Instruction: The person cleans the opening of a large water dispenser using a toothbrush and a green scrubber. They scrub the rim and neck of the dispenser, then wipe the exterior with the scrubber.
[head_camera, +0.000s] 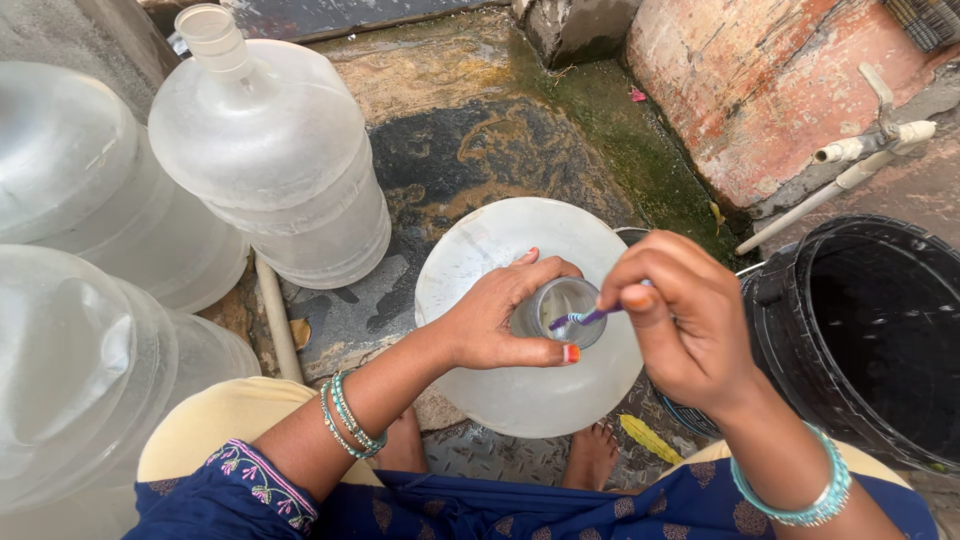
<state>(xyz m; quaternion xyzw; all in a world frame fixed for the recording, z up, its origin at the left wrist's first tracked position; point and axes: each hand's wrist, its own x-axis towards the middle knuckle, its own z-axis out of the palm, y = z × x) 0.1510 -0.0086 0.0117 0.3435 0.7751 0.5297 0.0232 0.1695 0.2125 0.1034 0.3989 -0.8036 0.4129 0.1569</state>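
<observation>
1. Two bare feet (592, 452) show at the bottom edge, on the wet stone floor (470, 120), with the person's blue patterned clothing over the knees.
2. Just above them stands a big translucent water jug (520, 390), seen from the top, its open neck (562, 308) turned up toward the camera.
3. Left hand (505, 318), with green bangles at the wrist, has its grip wrapped around the neck of that jug, thumb at the near side of the rim and fingers at the far side.
4. Right hand (685, 320) keeps a narrow pinch grip on a purple toothbrush (580, 318), whose bristled head lies over the mouth of the neck.
5. Right of the jug sits a black bucket (870, 340), close beside the right forearm.
6. Left and farther off stand three more translucent jugs, the farthest (275, 160) with a pale cap.
7. Beyond the bucket a white pipe (835, 185) runs along a worn red wall (760, 90).
</observation>
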